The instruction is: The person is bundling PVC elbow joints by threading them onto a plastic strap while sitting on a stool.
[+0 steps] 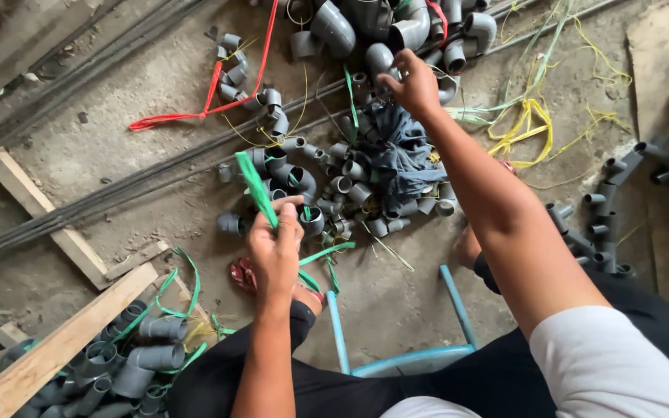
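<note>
1. Left hand [275, 244], centre of frame: clenched round a green strap [257, 186]; strap best kept taut and raised clear of the heap.
2. Right hand [414, 83], upper centre: arm stretched forward, fingers closing on a grey pipe elbow [381, 58]; whether fully gripped cannot be told.
3. Pile of grey fittings [334, 186], centre: one piece best picked at a time, steering clear of the yellow string [528, 124], upper right.
4. Bundled fittings [129, 360], lower left, tied with green strap.
</note>
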